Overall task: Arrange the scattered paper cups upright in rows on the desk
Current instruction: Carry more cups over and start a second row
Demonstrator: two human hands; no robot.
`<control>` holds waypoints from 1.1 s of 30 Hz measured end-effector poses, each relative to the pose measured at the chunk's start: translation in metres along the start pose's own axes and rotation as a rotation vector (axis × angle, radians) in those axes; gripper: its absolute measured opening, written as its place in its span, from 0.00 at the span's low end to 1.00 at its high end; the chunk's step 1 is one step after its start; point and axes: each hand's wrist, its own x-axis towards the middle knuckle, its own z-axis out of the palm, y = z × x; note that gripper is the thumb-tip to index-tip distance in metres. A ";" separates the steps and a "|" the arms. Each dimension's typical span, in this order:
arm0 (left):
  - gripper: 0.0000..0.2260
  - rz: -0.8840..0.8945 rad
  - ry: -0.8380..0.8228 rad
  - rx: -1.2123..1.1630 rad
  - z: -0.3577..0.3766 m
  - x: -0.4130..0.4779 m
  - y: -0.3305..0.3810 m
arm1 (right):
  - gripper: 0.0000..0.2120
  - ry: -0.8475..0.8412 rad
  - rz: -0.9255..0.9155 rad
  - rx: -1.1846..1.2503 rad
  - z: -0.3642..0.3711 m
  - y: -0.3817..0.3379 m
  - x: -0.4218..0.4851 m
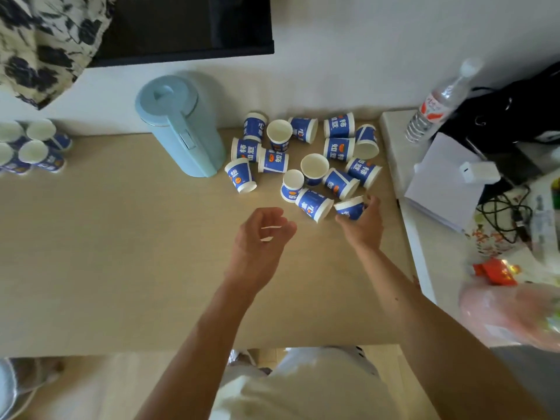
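Observation:
Several blue-and-white paper cups (306,153) lie scattered at the back right of the wooden desk (121,253); most are on their sides, a few stand upright. Several more cups (33,150) stand upright in rows at the far left edge. My right hand (362,222) is curled around a tipped cup (350,207) at the near edge of the pile. My left hand (260,234) hovers over the desk just left of it, fingers loosely curled, holding nothing. Another tipped cup (313,204) lies between the two hands.
A light-blue kettle (181,128) stands left of the pile. A dark monitor (188,25) is behind it. On the right are a white shelf (394,140), a water bottle (436,104), a white paper pad (445,183), cables (506,216) and plastic bags (512,313).

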 end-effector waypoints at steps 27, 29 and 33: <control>0.23 -0.052 0.204 -0.064 -0.005 0.005 -0.021 | 0.39 -0.135 -0.474 -0.174 0.017 -0.016 -0.032; 0.24 -0.055 0.225 -0.078 -0.010 0.001 -0.025 | 0.43 -0.184 -0.439 -0.320 0.028 -0.016 -0.020; 0.28 -0.055 0.266 -0.088 -0.020 -0.008 -0.031 | 0.47 -0.235 -0.385 -0.425 0.046 -0.012 -0.007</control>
